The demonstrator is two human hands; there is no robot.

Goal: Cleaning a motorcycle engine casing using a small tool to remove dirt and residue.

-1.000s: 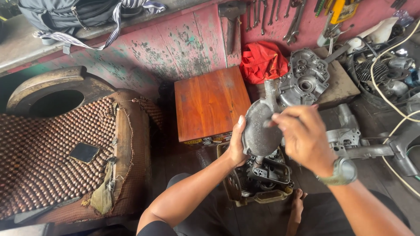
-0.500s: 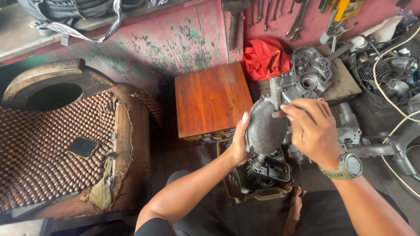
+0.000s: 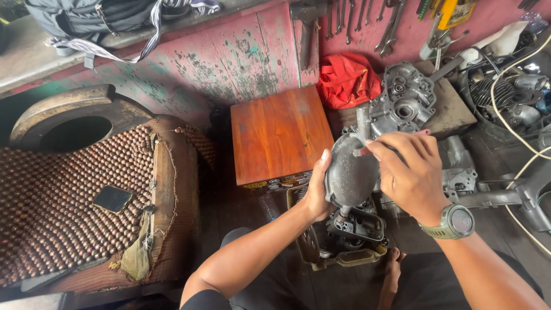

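— What's he got there, just above his lap?

— A grey metal engine cover (image 3: 351,175), dull and greasy. His left hand (image 3: 317,192) is wrapped round its left rim; the right hand (image 3: 408,172) is curled over the right edge, fingertips pinching near the top.

— Heavy?

— Looks like stiff cast metal with some weight, likely slick. The rim is the safe hold. It hangs over the engine block (image 3: 350,235); farther off sit a wooden box (image 3: 278,135) and a red cloth (image 3: 347,77).
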